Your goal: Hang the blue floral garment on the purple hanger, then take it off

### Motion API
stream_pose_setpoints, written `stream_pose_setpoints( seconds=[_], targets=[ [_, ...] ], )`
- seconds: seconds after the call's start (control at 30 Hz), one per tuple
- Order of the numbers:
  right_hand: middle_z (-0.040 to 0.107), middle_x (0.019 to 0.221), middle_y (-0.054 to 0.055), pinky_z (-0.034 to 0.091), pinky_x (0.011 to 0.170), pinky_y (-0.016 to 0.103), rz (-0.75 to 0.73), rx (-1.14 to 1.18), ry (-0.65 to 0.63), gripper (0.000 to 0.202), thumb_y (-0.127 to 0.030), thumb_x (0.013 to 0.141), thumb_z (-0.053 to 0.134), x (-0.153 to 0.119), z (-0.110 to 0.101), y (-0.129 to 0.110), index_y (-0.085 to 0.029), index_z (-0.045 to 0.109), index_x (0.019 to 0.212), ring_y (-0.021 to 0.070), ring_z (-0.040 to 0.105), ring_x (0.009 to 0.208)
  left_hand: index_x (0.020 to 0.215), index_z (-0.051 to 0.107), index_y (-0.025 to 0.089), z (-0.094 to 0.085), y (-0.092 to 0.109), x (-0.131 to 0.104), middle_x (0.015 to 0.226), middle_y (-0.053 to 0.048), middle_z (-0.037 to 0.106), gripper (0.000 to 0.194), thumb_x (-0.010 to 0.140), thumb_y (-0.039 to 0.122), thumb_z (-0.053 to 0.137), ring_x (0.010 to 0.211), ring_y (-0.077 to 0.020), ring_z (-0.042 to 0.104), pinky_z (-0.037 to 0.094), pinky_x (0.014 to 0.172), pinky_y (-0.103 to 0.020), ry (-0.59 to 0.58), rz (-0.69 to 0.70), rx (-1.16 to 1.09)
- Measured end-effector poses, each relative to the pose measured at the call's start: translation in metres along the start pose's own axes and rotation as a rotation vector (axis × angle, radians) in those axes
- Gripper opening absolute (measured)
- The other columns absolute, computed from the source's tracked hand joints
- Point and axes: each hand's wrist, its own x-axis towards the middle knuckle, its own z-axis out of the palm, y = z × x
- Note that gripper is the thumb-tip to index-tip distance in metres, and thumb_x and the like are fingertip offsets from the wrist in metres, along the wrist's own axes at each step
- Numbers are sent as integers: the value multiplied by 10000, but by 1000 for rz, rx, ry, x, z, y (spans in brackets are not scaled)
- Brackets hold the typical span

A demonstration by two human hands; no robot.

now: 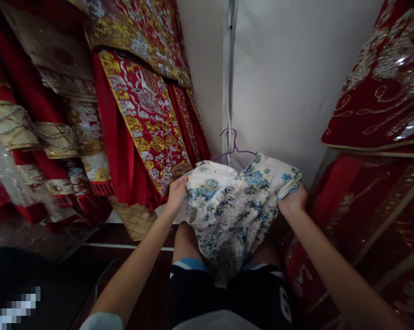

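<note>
One white, blue-flowered shirt [239,201] is clamped by left hand [177,192] at ten o'clock, right hand [294,201] at two; shorts' [207,298] white mark [285,305] looks unclear.

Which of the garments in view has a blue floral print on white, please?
The floral top, held between the left hand and the right hand, a purple hanger at its neckline; the embroidered costumes on either side show red with metallic decoration.

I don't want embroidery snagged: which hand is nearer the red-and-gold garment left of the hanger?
Left. The left hand is beside the lower part of the red garment; the right hand is farther off, across the floral top.
</note>
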Motion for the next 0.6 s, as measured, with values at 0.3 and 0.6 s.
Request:
stream_pose_setpoints(
  seconds=[0.3, 0.6],
  targets=[
    [705, 966, 59, 499, 992, 373, 37, 519, 194, 223, -350, 783, 486, 2, 0, -88, -224, 653, 862, 217, 655, 1041, 1132, 626, 154, 32, 61, 44, 1085, -88, 661, 437, 843, 474, 555, 1029, -225, 604, 476, 915, -344, 2, 172, -5],
    [663, 1218, -3, 528, 925, 529, -252, 60, 40, 520, -500, 869, 242, -81, -20, -90, -432, 574, 1263, 314, 622, 1134, 1384, 419, 219, 38, 32, -14, 1498, -145, 302, 735, 694, 284, 662, 1382, -381, 264, 235, 1132, -553, -138, 460, 699]
  ],
)
